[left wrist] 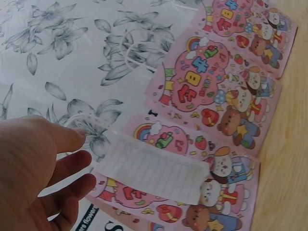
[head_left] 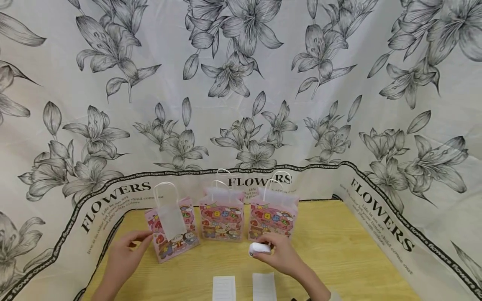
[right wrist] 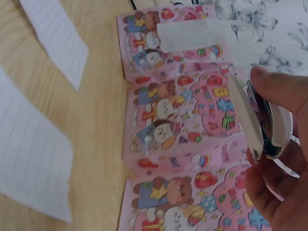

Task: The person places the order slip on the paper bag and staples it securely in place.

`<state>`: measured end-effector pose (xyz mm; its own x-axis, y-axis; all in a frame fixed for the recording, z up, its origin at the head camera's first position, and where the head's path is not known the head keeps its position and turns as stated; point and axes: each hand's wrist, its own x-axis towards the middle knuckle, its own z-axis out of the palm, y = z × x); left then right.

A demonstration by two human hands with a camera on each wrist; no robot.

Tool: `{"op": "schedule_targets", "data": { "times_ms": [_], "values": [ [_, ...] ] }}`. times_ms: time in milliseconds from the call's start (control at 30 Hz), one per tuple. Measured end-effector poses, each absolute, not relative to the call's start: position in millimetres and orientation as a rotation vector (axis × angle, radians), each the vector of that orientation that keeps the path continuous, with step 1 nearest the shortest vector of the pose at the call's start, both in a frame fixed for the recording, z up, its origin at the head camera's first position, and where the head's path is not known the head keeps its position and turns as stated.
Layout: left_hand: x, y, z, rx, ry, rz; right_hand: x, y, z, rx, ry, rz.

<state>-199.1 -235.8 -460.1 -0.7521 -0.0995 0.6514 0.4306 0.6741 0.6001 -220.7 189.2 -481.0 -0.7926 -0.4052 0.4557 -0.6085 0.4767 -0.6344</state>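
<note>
My right hand (head_left: 280, 253) grips a small white stapler (right wrist: 250, 113), with metal showing between its two halves in the right wrist view. Beside the left edge of the leftmost pink gift bag (head_left: 178, 246) is my left hand (left wrist: 41, 168), fingers loosely bent and holding nothing. A lined paper slip (left wrist: 154, 168) hangs over the front of that bag, near its white handle (head_left: 165, 186). This bag stands slightly turned. To its right are a middle gift bag (head_left: 222, 223) and a right gift bag (head_left: 272, 221), both printed with cartoon animals.
Two lined paper slips, a left one (head_left: 224, 288) and a right one (head_left: 263, 286), lie at the front of the yellow wooden table (head_left: 331, 251). A white flower-printed cloth (head_left: 241, 104) hangs behind the bags and along both sides.
</note>
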Motion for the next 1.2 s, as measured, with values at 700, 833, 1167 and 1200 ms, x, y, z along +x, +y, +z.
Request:
{"op": "schedule_targets", "data": {
  "times_ms": [700,833,1167,1200],
  "values": [
    [-197.8,-180.8,-542.0,-0.317,-2.704,-1.564,-214.8,263.3,-554.5,0.44,-2.692,1.254],
    [-196.7,-173.8,-555.1,-0.361,-2.713,-1.563,-210.7,269.8,-563.8,0.389,-2.699,1.208],
    [-192.5,-150.6,-575.0,-0.446,-2.702,-1.546,-209.4,280.9,-569.7,0.154,-2.741,1.195],
    [-190.4,-148.1,-578.4,-0.467,-2.703,-1.547,-208.0,281.5,-571.4,0.13,-2.738,1.197]
  ]
}}
